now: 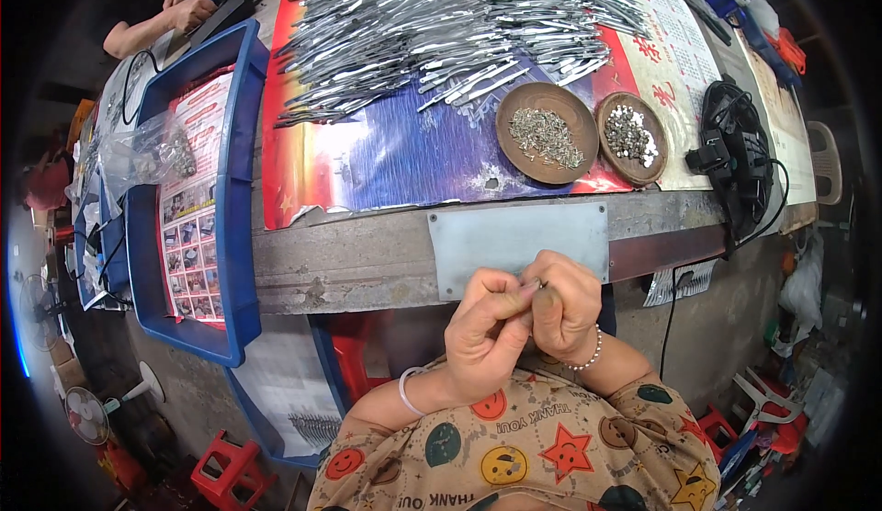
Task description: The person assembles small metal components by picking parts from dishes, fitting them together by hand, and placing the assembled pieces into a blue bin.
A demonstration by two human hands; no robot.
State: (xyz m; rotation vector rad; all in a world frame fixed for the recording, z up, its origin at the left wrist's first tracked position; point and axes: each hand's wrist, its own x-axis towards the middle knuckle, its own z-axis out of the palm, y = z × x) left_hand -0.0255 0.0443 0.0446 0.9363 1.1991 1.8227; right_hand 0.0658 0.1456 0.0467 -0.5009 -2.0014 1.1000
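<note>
My left hand (487,332) and my right hand (566,304) meet in front of my chest, over the bench's near edge. Both are closed, with thumbs and fingertips pinched together and touching. Whatever sits between the fingertips is too small to name. Just beyond them a pale metal plate (514,235) is fixed to the bench edge. Behind it stand a brown round dish (508,148) of small metal pins and a smaller brown dish (608,164) with white and dark little pieces. A large heap of slim silvery metal strips (395,47) covers the far part of the bench.
At left a blue plastic tray (241,189) holds printed sheets and a clear plastic bag (147,157). A black power strip with cables (735,157) lies at right. A red stool (231,470) stands on the floor. Another person's hand (191,15) shows at upper left.
</note>
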